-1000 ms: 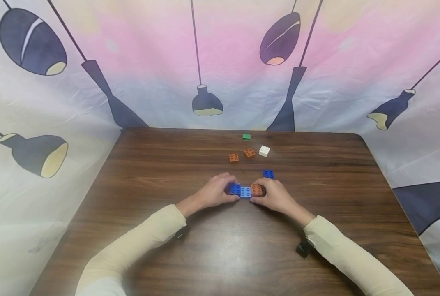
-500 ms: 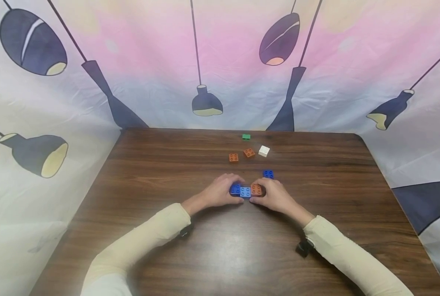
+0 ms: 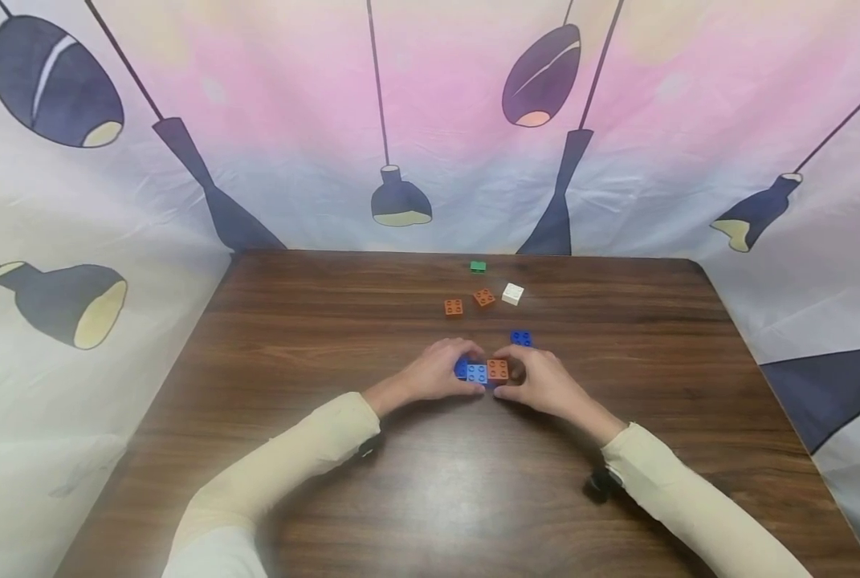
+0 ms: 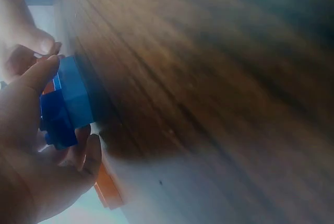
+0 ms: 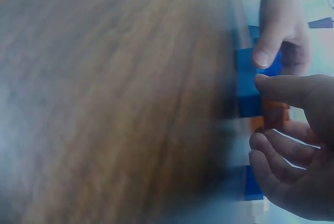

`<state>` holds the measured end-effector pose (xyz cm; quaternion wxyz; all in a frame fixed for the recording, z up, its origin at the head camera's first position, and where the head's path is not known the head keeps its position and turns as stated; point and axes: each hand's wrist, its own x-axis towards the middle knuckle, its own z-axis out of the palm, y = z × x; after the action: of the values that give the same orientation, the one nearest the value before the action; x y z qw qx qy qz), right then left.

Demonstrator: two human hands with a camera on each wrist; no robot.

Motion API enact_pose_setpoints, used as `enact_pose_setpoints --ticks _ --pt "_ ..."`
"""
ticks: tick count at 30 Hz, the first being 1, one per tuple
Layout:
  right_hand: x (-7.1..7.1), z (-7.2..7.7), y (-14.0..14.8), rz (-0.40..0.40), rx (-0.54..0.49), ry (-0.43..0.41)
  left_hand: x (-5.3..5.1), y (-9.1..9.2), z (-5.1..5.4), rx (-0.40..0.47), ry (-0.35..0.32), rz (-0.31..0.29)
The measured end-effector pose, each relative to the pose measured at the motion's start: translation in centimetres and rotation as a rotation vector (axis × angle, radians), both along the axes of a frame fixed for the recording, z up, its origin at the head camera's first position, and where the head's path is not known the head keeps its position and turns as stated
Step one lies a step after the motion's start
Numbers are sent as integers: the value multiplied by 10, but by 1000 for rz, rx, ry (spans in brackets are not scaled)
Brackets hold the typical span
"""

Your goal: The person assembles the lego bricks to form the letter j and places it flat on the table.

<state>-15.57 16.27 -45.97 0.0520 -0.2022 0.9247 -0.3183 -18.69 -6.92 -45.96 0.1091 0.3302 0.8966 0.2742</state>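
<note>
My left hand (image 3: 440, 371) grips a small joined row of toy bricks from its left side, thumb in front, fingers behind. The row shows a dark blue brick (image 3: 462, 369) partly covered by that hand, a lighter blue brick (image 3: 477, 374) in the middle and an orange brick (image 3: 498, 369) on the right. In the left wrist view, the lighter blue brick (image 4: 75, 91) sits lower than the dark blue one (image 4: 58, 122). My right hand (image 3: 543, 384) curves around the orange end, thumb and fingers apart; a gap shows between them and the orange brick.
Behind the right hand lies a loose dark blue brick (image 3: 521, 338). Farther back are two orange bricks, one at left (image 3: 454, 307) and one tilted (image 3: 483, 298), a white brick (image 3: 512, 294) and a green brick (image 3: 478, 266) on the wooden table (image 3: 314, 321).
My left hand has slid rightward along the row, covering more of the dark blue brick. The right thumb and fingers have eased away from the orange brick to the right.
</note>
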Motion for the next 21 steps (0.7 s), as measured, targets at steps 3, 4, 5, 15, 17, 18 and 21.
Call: enact_pose_setpoints --ticks 3,4,5,15,17,18,21 --pt "2 6 4 -7 3 7 0 2 0 -10 -2 1" --pt "4 9 6 -8 4 11 0 3 -1 -13 2 0" --pt "5 11 7 -8 4 16 0 4 -1 -16 7 0" --pt "2 23 23 -45 -43 84 -1 12 -7 -70 91 -6" --pt "0 23 26 -58 -50 89 -1 12 -7 -73 98 -5" --pt "-1 24 27 -66 -58 89 0 12 -7 -69 98 -6" --pt "-5 24 31 -84 -77 88 0 13 -7 -66 99 -8"
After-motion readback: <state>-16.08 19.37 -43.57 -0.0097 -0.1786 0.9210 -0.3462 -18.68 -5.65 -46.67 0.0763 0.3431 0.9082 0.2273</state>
